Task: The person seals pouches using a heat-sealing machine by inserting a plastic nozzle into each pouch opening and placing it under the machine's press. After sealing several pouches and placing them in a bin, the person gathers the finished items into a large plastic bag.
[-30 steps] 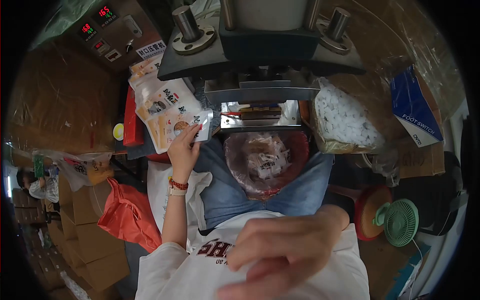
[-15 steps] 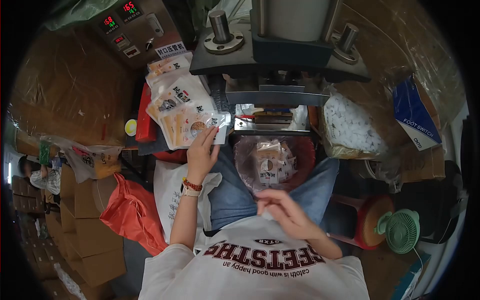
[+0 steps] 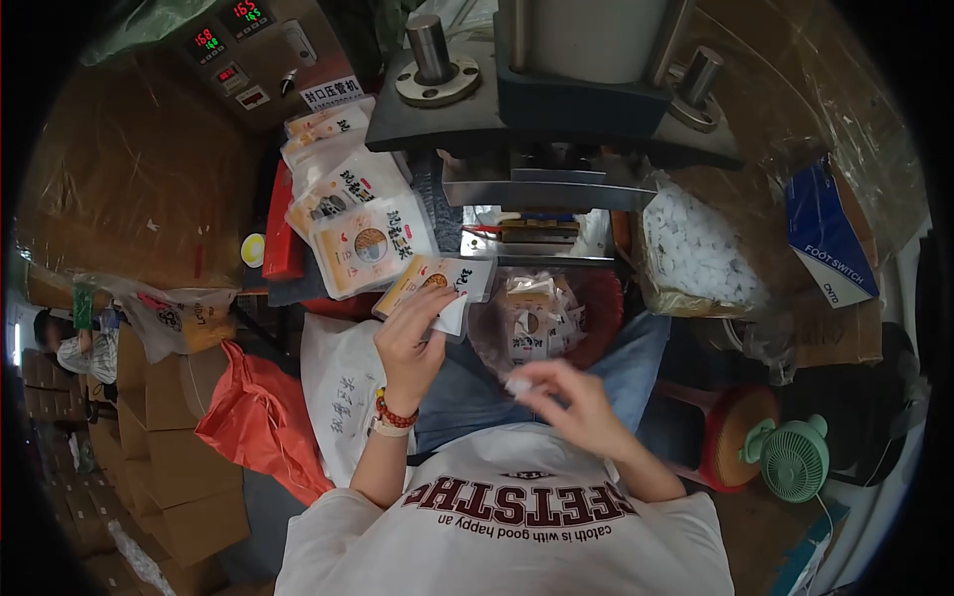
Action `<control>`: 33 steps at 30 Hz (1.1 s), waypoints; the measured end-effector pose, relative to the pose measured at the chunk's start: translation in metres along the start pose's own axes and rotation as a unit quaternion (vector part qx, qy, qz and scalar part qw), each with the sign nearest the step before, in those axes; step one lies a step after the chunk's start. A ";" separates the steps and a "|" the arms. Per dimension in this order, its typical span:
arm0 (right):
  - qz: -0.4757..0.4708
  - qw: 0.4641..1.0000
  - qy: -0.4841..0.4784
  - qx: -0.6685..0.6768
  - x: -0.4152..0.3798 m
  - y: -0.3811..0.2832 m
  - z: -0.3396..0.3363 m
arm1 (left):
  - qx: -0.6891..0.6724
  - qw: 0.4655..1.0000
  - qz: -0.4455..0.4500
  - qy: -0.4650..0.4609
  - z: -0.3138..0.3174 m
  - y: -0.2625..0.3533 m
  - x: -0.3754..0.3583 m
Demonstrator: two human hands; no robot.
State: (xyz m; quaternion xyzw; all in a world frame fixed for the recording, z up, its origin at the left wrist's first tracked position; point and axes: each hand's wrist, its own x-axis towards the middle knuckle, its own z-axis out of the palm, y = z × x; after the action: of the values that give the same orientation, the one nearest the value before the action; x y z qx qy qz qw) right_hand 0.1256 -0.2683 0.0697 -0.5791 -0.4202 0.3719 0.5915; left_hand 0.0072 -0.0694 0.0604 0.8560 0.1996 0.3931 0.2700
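My left hand (image 3: 412, 338) is closed on a printed pouch (image 3: 465, 280), white and orange with dark lettering, held just in front of the pile; more than one may be in the grip. Other printed pouches (image 3: 370, 246) lie overlapping at the left of the press. Over my lap, my right hand (image 3: 571, 397) pinches a small white plastic piece (image 3: 517, 385) between thumb and fingertips; its exact kind is too small to tell. A lined red bin (image 3: 602, 348) between my knees contains several similar pouches (image 3: 537, 323).
The press (image 3: 556, 194) with its metal jaw stands ahead. To its right, a box holds small white pieces (image 3: 696, 243). A control panel (image 3: 263, 60) is at upper left, a green fan (image 3: 795, 459) at right, and a red bag (image 3: 253, 417) at left.
My left hand has drawn a pouch off the pile, toward me and right. My right hand has shifted slightly, and the white piece at its fingertips shows more clearly.
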 end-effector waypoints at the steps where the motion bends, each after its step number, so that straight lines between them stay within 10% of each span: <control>1: -0.025 0.998 0.060 -0.021 0.008 -0.018 -0.008 | 0.024 0.999 0.026 0.002 -0.001 0.006 0.000; 5: -0.251 0.946 0.113 -0.171 0.047 -0.028 -0.022 | 0.064 0.995 0.076 -0.025 0.000 0.023 0.005; 10: -0.285 0.900 0.008 -0.329 0.057 -0.021 -0.042 | 0.066 0.987 0.098 -0.106 -0.006 0.038 0.011; 16: -0.235 0.877 0.062 -0.414 0.064 -0.022 -0.054 | -0.131 0.953 -0.148 -0.228 0.053 0.009 0.002; 18: -0.212 0.897 0.197 -0.335 0.057 -0.031 -0.080 | -0.368 0.834 -0.362 -0.196 0.078 0.001 0.007; 25: 0.033 0.759 0.298 -0.578 0.059 0.016 -0.143 | -0.552 0.686 -0.454 -0.138 0.101 -0.007 0.059; 29: 0.040 0.771 0.284 -0.569 0.066 0.023 -0.146 | -0.525 0.709 -0.448 -0.144 0.101 -0.007 0.057; 33: -0.006 0.811 0.340 -0.477 0.061 0.005 -0.147 | 0.004 0.975 -0.210 -0.068 0.063 -0.015 0.051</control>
State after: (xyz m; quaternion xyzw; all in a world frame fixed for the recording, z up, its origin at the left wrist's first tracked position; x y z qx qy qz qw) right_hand 0.2846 -0.2667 0.0721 -0.8752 -0.3202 -0.0994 0.3487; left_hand 0.0852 -0.0482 0.0457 0.8210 0.3570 0.2676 0.3563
